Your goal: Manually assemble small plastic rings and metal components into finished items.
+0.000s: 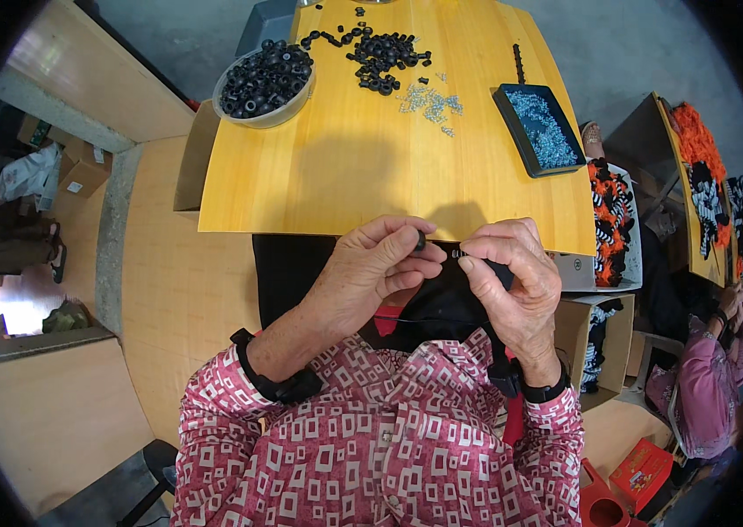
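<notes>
Hands: left hand [370,274] and right hand [512,279] raised close together at the near edge of the counter, fingertips almost meeting.
Left hand: thumb and forefinger pinched on a small black rubber ring [420,240].
Right hand: fingers curled tight, pinching a thin dark rod-like part [457,252]; its exact form cannot be told.
Ring position: between the two hands, just beside the rod's end.
Counter: yellow wooden counter [363,167].
Far left: pale round bowl [263,81] full of black rings.
Far centre: loose heap of black rings [385,57], near it scattered small silvery metal pieces [429,101].
Right: dark rectangular tray [538,129] holding silvery pieces.
</notes>
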The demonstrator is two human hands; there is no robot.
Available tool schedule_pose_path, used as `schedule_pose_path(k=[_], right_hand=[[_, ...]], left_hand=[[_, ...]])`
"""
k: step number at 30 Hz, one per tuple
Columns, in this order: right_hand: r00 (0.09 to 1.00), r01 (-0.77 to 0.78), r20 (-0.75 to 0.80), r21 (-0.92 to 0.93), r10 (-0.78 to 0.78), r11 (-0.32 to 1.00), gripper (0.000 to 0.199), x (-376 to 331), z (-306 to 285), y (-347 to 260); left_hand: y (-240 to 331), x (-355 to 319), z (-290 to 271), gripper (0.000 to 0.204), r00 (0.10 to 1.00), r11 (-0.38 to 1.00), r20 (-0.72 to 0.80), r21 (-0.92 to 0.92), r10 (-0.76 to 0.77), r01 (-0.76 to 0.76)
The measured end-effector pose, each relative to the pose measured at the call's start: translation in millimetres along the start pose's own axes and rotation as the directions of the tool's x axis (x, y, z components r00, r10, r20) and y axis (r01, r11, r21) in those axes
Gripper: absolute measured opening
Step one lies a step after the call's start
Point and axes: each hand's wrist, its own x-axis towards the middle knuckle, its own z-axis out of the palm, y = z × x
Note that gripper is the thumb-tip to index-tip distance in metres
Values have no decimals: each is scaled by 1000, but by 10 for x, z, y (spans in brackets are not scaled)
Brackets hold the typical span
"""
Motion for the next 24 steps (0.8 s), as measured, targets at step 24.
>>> schedule_pose_path(k=[24], right_hand=[[1000,-2,-1,11,2,1000,15,-21,73,-18]], left_hand=[[-68,-56,29,25,990,952,-52,283,134,-114]])
